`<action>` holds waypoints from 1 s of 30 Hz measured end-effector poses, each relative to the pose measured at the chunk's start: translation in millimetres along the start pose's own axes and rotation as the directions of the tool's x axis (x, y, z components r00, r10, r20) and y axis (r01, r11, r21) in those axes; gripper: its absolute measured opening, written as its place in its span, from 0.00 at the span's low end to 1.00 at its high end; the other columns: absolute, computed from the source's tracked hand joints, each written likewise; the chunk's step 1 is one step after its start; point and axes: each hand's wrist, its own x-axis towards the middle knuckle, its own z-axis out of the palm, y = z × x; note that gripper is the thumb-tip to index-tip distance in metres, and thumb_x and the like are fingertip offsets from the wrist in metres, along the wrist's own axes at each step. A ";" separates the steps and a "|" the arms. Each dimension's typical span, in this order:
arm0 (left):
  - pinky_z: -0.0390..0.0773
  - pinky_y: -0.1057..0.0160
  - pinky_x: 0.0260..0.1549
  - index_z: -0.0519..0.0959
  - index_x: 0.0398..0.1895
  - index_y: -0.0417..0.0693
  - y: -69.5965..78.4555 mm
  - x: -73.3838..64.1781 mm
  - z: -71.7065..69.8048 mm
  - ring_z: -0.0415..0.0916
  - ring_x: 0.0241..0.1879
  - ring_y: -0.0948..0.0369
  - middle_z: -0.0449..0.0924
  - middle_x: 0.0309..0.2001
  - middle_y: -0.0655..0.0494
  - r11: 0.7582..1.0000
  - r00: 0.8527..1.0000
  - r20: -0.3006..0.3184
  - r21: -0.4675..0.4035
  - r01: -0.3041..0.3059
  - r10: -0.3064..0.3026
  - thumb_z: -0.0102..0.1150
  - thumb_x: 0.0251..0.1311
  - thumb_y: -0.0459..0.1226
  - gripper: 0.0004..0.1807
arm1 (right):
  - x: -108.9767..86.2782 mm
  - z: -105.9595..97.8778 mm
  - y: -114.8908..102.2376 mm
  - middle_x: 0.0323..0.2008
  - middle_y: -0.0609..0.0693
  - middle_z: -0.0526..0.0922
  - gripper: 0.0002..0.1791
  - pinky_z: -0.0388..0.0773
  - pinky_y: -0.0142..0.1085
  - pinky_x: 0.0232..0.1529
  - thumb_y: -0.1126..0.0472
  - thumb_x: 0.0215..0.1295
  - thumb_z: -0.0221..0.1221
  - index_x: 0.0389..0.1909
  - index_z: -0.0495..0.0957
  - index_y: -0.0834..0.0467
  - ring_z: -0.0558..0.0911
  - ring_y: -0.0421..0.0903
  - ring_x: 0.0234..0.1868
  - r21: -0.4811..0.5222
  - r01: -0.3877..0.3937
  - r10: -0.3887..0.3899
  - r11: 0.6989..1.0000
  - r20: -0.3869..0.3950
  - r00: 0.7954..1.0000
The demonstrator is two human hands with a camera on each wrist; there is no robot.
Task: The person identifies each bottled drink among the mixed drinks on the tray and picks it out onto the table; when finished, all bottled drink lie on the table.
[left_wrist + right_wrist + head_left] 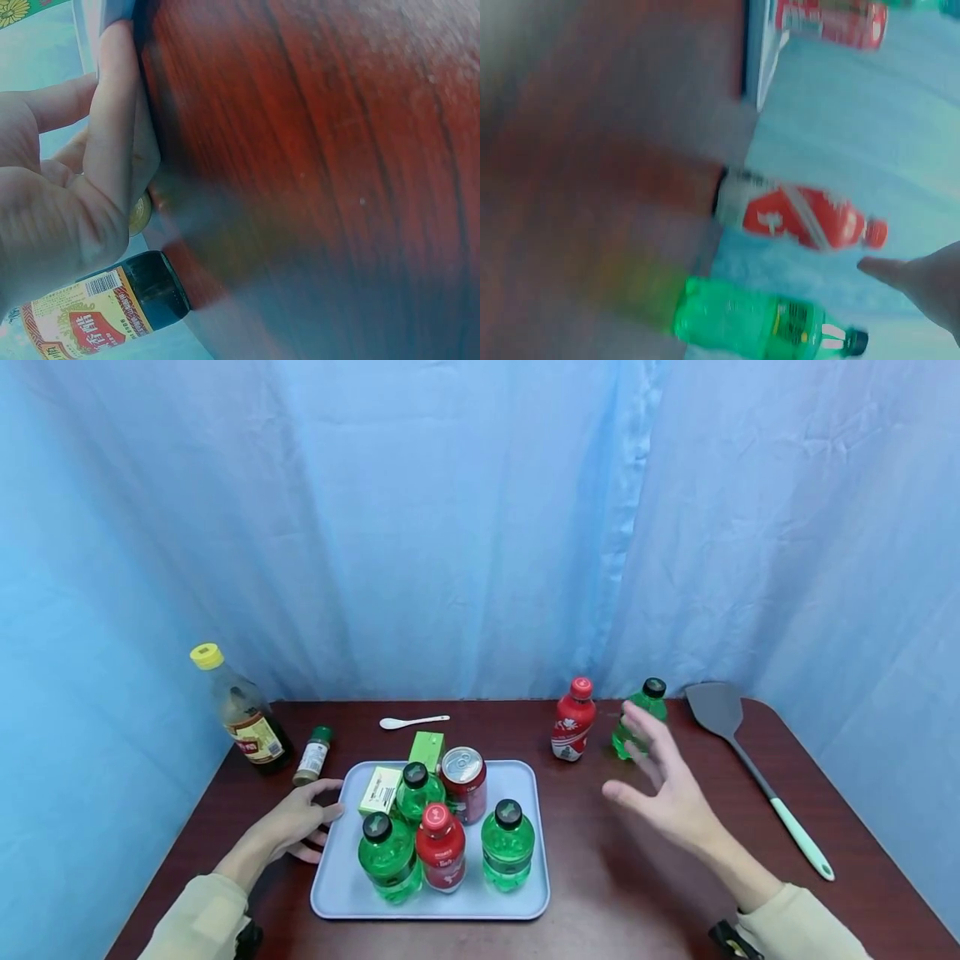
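My left hand (296, 822) holds the left rim of a pale blue-grey tray (322, 893); in the left wrist view its fingers (112, 97) lie against the tray's edge. On the tray stand several green soda bottles (390, 864) with black caps, a red bottle (442, 856), a dark red can (468, 793) and green-and-white small boxes (381, 789). Over the table on the right, my right hand (671, 785) is spread and holds nothing. Beyond it are another green bottle (621, 739), partly hidden by the fingers, and a red bottle (573, 727), both upright.
A sauce bottle with a yellow cap (251, 718) and a small green-capped jar (313, 756) stand at the left. Behind the tray lies a white spoon (412, 722). A grey spatula with a mint handle (750, 768) lies far right. Blue curtains (450, 527) enclose the table.
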 end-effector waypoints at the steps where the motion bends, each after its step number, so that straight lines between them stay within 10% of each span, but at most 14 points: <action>1: 0.86 0.51 0.24 0.61 0.75 0.48 0.0 -0.7 -0.5 0.78 0.28 0.52 0.75 0.46 0.40 1.000 1.000 -0.002 0.001 0.002 -0.002 0.53 0.75 0.37 0.28 | -2.8 5.6 -1.2 0.78 0.51 0.53 0.57 0.64 0.34 0.70 0.81 0.54 0.68 0.81 0.50 0.53 0.56 0.47 0.76 0.019 -0.015 0.015 1.000 0.030 0.999; 18: 0.85 0.51 0.22 0.63 0.75 0.49 -2.2 -2.1 4.2 0.78 0.26 0.52 0.75 0.42 0.42 1.000 1.000 -0.011 0.022 0.002 -0.002 0.54 0.75 0.37 0.28 | -19.5 78.7 -5.9 0.78 0.44 0.54 0.58 0.64 0.58 0.69 0.61 0.57 0.74 0.81 0.46 0.42 0.55 0.56 0.77 0.193 -0.215 0.118 0.957 0.419 0.900; 30: 0.85 0.51 0.22 0.62 0.75 0.49 -0.4 -2.1 0.7 0.78 0.27 0.53 0.75 0.44 0.41 1.000 1.000 -0.013 0.022 -0.001 0.001 0.54 0.75 0.37 0.28 | -23.6 108.9 1.0 0.71 0.45 0.65 0.52 0.74 0.44 0.64 0.59 0.60 0.73 0.79 0.52 0.42 0.67 0.48 0.70 0.130 -0.317 0.214 0.939 0.501 0.839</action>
